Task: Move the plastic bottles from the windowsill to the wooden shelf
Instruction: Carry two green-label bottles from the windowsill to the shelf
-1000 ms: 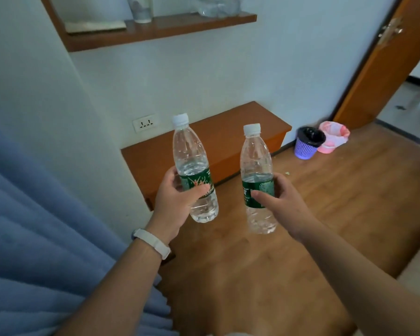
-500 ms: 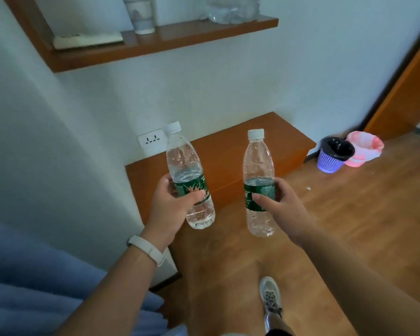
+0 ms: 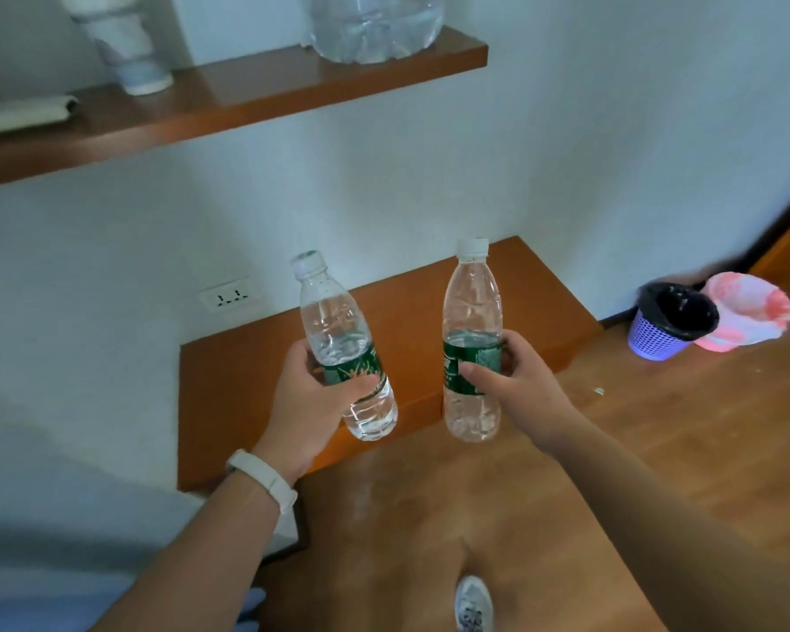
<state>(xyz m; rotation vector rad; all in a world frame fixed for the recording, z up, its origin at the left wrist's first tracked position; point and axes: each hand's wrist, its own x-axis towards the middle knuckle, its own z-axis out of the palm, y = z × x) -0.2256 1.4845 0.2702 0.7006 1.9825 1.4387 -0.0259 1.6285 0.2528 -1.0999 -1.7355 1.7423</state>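
Your left hand point(image 3: 313, 399) is wrapped tight around the green label of a clear plastic water bottle with a white cap point(image 3: 344, 346), which leans with its cap toward the left. Your right hand point(image 3: 514, 385) is closed the same way on a second clear plastic bottle with a green label point(image 3: 471, 339), held close to upright. The two bottles are near each other but apart, both in the air above the front edge of a low orange-brown wooden ledge point(image 3: 411, 312) set against the white wall.

The brown wooden wall shelf point(image 3: 229, 102) runs across the top of the view, well above both caps. On it stand a white patterned cup point(image 3: 124, 43) at the left and a large clear water jug point(image 3: 375, 25) near its right end, with a folded pale cloth point(image 3: 19, 114) at the far left. Bare board lies between cup and jug. The shelf's right end stops short of the room's corner.

A purple basket bin with a black liner point(image 3: 669, 321) and a pink-lined bin point(image 3: 744, 314) sit on the floor at the right, touching.

Compared with half a second ago, the shelf and ledge loom larger and nearer, and the blue fabric at the lower left has nearly left the view.
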